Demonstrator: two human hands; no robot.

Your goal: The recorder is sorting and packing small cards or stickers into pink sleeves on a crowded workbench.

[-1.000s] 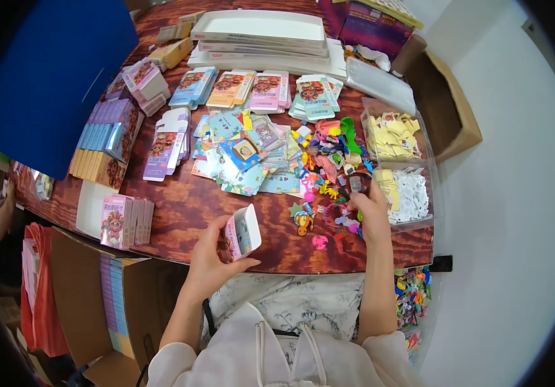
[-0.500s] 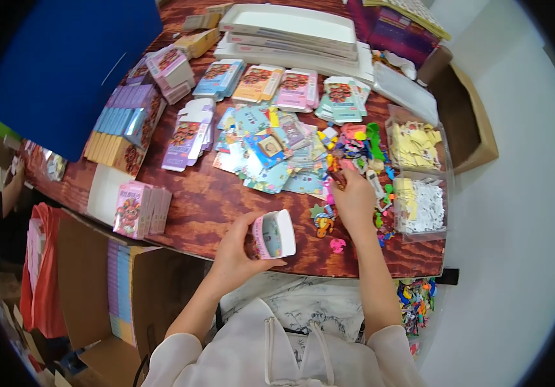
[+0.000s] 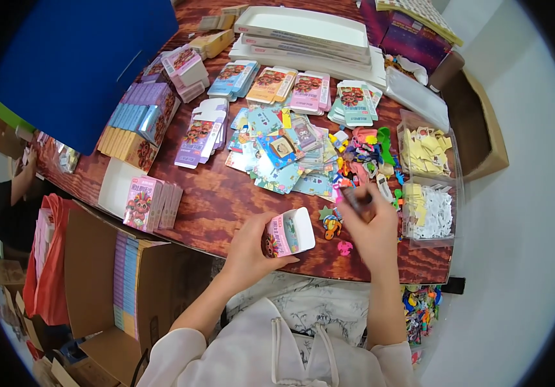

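My left hand (image 3: 249, 250) is wrapped round a small pink cardboard box (image 3: 282, 237), whose end is open with a white flap standing up at its right; something pale lies inside. To the right, above the near edge of the heap of small colourful plastic toys (image 3: 361, 155), my right hand (image 3: 378, 229) pinches a small dark brown object (image 3: 356, 201), blurred, so its kind does not show. An orange figure toy (image 3: 332, 226) and a pink toy (image 3: 344, 248) lie on the table between my hands. Beyond the box spreads a pile of printed cards (image 3: 277, 151).
Flattened colourful boxes (image 3: 309, 90) lie in stacks at the back, before white trays (image 3: 300, 29). Filled pink boxes (image 3: 151, 203) stand at left. A clear divided container (image 3: 438, 242) holds yellow and white pieces. A large carton (image 3: 84, 271) stands below left, with another person's arm (image 3: 22, 177) beyond.
My right hand has drawn back from the toy heap toward me, the dark brown object in its fingers. The pink box in my left hand is turned slightly. The whole view has shifted a little.
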